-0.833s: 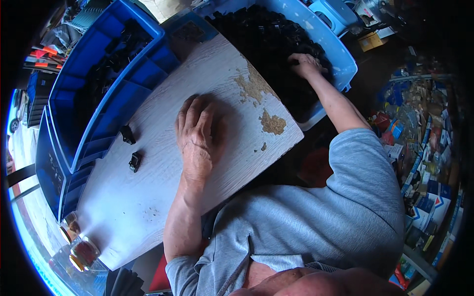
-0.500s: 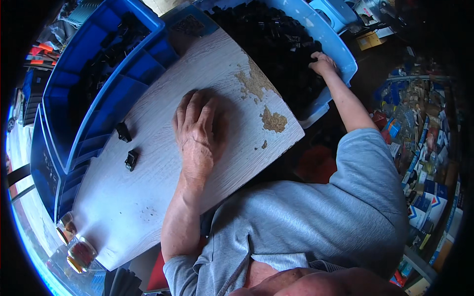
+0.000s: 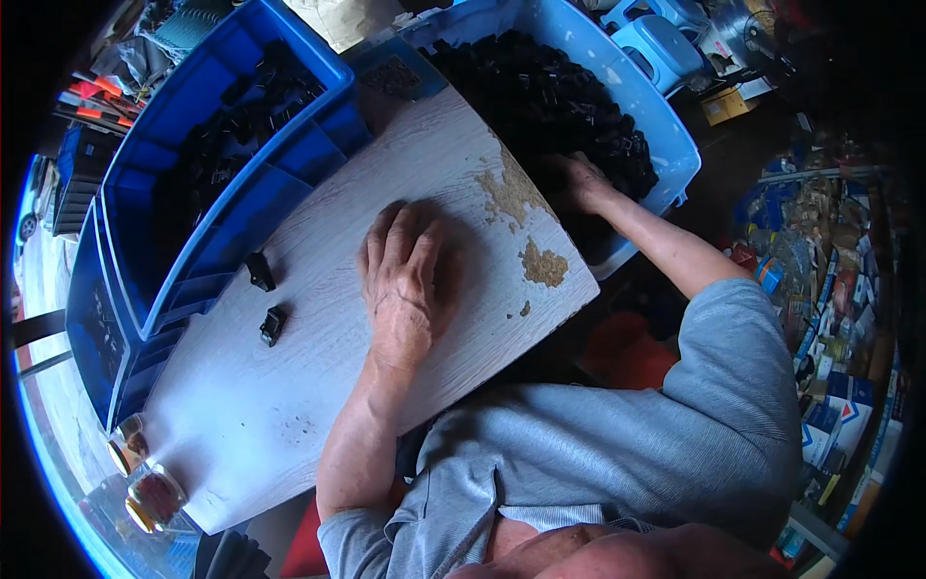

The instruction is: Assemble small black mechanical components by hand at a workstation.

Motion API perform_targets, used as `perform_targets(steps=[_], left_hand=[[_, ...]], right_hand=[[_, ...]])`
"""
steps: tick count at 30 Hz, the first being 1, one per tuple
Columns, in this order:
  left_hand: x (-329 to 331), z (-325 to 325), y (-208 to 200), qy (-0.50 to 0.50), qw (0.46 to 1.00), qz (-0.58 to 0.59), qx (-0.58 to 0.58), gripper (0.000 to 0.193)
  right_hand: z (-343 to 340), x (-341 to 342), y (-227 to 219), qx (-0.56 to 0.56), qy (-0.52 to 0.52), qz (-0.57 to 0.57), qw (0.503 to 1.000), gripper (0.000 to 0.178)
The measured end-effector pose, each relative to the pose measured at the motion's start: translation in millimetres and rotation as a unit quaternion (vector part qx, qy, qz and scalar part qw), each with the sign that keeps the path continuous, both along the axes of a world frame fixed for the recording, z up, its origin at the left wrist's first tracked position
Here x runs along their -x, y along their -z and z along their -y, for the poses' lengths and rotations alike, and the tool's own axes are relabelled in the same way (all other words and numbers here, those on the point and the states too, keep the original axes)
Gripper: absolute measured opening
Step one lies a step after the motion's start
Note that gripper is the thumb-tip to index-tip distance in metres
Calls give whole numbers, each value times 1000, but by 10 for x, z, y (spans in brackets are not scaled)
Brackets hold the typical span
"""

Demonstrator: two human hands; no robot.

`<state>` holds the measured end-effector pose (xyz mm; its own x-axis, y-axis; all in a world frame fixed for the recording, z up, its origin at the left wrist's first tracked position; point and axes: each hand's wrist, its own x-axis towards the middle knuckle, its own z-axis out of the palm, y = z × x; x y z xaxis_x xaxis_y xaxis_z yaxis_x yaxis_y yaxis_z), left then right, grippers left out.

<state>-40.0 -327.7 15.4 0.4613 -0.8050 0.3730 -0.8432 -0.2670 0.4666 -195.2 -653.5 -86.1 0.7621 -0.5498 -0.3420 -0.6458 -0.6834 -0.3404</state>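
My left hand [image 3: 397, 270] rests palm down on the worn wooden board [image 3: 463, 338]. Its fingers are slightly bent and apart; nothing shows in them, though the underside of the palm is hidden. My right hand [image 3: 582, 183] reaches into the light-blue bin [image 3: 666, 145], among a heap of small black plastic parts [image 3: 540, 72]. Dark parts and shadow cover its fingertips. To the left of my left hand, two black parts lie on the board, one black part [image 3: 258, 271] above the other black part [image 3: 273, 325].
A deep blue crate [image 3: 260, 164] with more black parts stands along the board's left edge. Two jars with yellowish lids, one of them the nearer jar [image 3: 155, 498], sit by the near left corner. Boxes and clutter [image 3: 830, 289] fill the right side.
My right hand has moved left and slightly nearer inside the bin, its fingers now deeper among the parts. My left hand stays on the board; the whole view has shifted slightly.
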Motion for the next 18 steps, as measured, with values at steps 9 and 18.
perform_targets(steps=[9, 18], left_hand=[[-1, 8, -64, 2, 1000, -25, 3, 40], [-25, -1, -142, -3, 999, -45, -25, 38]], right_hand=[[114, -332, 277, 126, 128, 86, 980, 65], [653, -1430, 360, 154, 223, 129, 954, 57]])
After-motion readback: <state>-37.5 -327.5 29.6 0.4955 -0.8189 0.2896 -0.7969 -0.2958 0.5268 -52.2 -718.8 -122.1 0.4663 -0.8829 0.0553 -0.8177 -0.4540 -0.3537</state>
